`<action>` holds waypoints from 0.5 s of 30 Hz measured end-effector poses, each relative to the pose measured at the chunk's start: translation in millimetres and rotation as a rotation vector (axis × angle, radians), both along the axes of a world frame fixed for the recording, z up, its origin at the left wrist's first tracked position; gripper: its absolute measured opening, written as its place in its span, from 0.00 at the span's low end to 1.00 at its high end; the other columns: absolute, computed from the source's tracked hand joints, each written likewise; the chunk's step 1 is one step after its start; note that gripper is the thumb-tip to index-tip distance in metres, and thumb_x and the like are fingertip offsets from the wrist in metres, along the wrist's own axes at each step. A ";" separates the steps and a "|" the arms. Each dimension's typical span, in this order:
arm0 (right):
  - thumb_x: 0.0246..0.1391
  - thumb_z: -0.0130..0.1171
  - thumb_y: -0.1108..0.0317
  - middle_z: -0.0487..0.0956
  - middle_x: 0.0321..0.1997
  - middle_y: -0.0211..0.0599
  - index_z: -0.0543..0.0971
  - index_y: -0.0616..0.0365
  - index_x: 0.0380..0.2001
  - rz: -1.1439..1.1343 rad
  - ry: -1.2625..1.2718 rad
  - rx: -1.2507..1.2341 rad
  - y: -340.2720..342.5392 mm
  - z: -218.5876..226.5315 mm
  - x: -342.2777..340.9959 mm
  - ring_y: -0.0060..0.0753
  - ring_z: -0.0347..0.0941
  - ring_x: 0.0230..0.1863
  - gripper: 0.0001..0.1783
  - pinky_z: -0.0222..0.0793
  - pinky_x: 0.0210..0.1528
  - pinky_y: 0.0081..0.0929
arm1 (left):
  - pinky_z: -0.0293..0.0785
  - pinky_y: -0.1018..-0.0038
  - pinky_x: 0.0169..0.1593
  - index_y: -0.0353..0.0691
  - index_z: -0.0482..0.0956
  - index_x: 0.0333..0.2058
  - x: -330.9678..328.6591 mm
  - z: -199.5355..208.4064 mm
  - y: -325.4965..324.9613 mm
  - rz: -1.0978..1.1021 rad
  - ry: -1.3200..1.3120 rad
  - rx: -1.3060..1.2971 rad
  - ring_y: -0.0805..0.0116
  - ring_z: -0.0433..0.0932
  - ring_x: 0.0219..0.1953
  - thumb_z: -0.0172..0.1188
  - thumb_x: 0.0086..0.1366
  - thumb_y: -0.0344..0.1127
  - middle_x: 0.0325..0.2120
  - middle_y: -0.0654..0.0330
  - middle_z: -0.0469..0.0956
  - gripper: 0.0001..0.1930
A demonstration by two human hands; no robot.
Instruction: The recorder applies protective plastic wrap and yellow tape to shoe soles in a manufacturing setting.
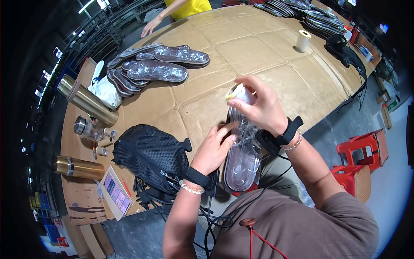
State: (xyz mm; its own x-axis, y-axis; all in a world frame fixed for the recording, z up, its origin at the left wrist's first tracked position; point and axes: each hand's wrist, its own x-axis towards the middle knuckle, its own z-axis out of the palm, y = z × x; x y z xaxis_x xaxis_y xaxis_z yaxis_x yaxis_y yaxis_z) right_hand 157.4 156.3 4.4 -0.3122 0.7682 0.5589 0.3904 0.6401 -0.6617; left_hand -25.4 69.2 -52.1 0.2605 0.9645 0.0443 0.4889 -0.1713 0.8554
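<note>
Your two hands hold one clear, plastic-wrapped insole above the near edge of the cardboard-covered table.

Your left hand (pixel 214 149) rests flat-fingered along the side of the glossy, crinkled insole (pixel 242 151), fingers close together and pressing the wrap; your right hand (pixel 258 105) pinches its upper end, fingers narrow around the wrap and a small yellowish tape roll (pixel 233 91). Table (pixel 258 56): brown corrugated sheets, seamed. Black mesh bag (pixel 148 155), soft and domed, lies just left of your left wrist; what it contains cannot be told. Stack of wrapped insoles (pixel 159 67) fans out further left. Two brass-coloured metal flasks (pixel 86 100) and a glass jar (pixel 88 128) stand at the left edge, contents not visible. White roll (pixel 302 40) upright, well apart.
</note>
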 end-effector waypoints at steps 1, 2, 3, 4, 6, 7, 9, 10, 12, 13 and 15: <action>0.45 0.74 0.59 0.79 0.31 0.45 0.78 0.61 0.45 -0.086 0.044 0.002 0.6 -0.5 1.4 0.42 0.78 0.33 0.26 0.74 0.37 0.34 | 0.65 0.63 0.64 0.40 0.69 0.62 2.8 1.1 -0.5 -0.004 0.065 -0.010 0.49 0.69 0.61 0.53 0.72 0.42 0.57 0.44 0.68 0.23; 0.47 0.73 0.59 0.79 0.31 0.43 0.79 0.62 0.45 -0.136 0.118 -0.003 3.9 -4.4 4.2 0.35 0.78 0.33 0.25 0.74 0.36 0.31 | 0.65 0.63 0.64 0.40 0.69 0.62 5.3 0.9 -0.8 -0.006 0.067 -0.009 0.49 0.69 0.61 0.53 0.72 0.42 0.57 0.44 0.68 0.23; 0.47 0.73 0.59 0.80 0.31 0.42 0.79 0.62 0.45 -0.148 0.216 -0.051 8.8 -7.4 6.5 0.31 0.78 0.33 0.25 0.73 0.36 0.29 | 0.65 0.63 0.63 0.42 0.70 0.62 7.9 0.3 -1.4 0.026 0.131 -0.014 0.48 0.69 0.60 0.54 0.72 0.43 0.57 0.44 0.68 0.23; 0.48 0.73 0.59 0.80 0.31 0.40 0.79 0.63 0.44 -0.160 0.315 -0.099 15.0 -10.4 9.2 0.27 0.78 0.33 0.25 0.73 0.35 0.27 | 0.66 0.63 0.63 0.44 0.71 0.61 10.1 -0.5 -1.9 0.058 0.194 -0.018 0.47 0.69 0.59 0.54 0.71 0.44 0.56 0.44 0.68 0.23; 0.51 0.72 0.60 0.81 0.32 0.36 0.78 0.64 0.44 -0.202 0.441 -0.061 28.2 -12.3 14.8 0.21 0.77 0.33 0.23 0.73 0.35 0.23 | 0.68 0.63 0.61 0.48 0.73 0.61 13.8 0.2 -2.9 0.081 0.216 -0.004 0.49 0.71 0.57 0.55 0.71 0.45 0.55 0.44 0.68 0.22; 0.53 0.71 0.63 0.81 0.32 0.33 0.77 0.65 0.45 -0.162 0.573 -0.092 30.6 -13.6 18.8 0.20 0.77 0.33 0.21 0.73 0.35 0.21 | 0.69 0.63 0.60 0.50 0.73 0.61 15.7 2.1 -3.6 0.089 0.226 -0.019 0.49 0.72 0.56 0.54 0.71 0.45 0.55 0.45 0.68 0.22; 0.56 0.69 0.65 0.80 0.35 0.31 0.76 0.64 0.46 -0.182 0.699 -0.129 38.1 -13.5 25.5 0.18 0.76 0.34 0.19 0.73 0.35 0.19 | 0.71 0.62 0.58 0.52 0.73 0.61 17.9 4.3 -4.4 0.102 0.238 -0.033 0.49 0.74 0.55 0.54 0.71 0.46 0.55 0.45 0.68 0.22; 0.57 0.68 0.65 0.80 0.36 0.31 0.76 0.63 0.46 -0.198 0.749 -0.160 42.4 -14.2 29.6 0.17 0.75 0.34 0.18 0.73 0.35 0.18 | 0.72 0.61 0.57 0.54 0.73 0.61 18.9 4.0 -4.4 0.118 0.280 -0.020 0.49 0.74 0.54 0.54 0.70 0.47 0.55 0.46 0.68 0.22; 0.59 0.67 0.64 0.80 0.37 0.29 0.77 0.62 0.46 -0.197 0.851 -0.197 49.4 -12.8 38.2 0.15 0.74 0.35 0.18 0.71 0.37 0.16 | 0.73 0.61 0.56 0.55 0.72 0.61 22.7 4.1 -4.3 0.129 0.320 -0.004 0.48 0.75 0.53 0.54 0.70 0.48 0.55 0.47 0.68 0.22; 0.59 0.67 0.63 0.80 0.37 0.29 0.77 0.62 0.46 -0.210 0.886 -0.183 56.3 -12.8 42.8 0.15 0.73 0.35 0.17 0.70 0.37 0.16 | 0.74 0.60 0.54 0.55 0.74 0.60 24.8 4.8 -4.3 0.153 0.348 0.012 0.49 0.76 0.52 0.55 0.69 0.49 0.54 0.48 0.69 0.22; 0.61 0.65 0.61 0.80 0.36 0.28 0.77 0.61 0.46 -0.169 1.002 -0.165 78.1 -16.6 62.5 0.14 0.72 0.35 0.17 0.69 0.37 0.15 | 0.75 0.59 0.52 0.55 0.75 0.59 28.3 6.4 -4.8 0.173 0.375 0.031 0.49 0.77 0.51 0.56 0.68 0.50 0.54 0.50 0.70 0.22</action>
State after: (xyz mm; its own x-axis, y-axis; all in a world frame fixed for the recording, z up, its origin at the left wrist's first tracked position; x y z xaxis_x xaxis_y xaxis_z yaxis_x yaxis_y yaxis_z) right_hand 219.9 234.5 -12.3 0.3587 0.8497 0.3864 -0.3128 0.4994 -0.8079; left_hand 2.9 64.4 -45.7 0.0978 0.9952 0.0072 0.7898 -0.0821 0.6078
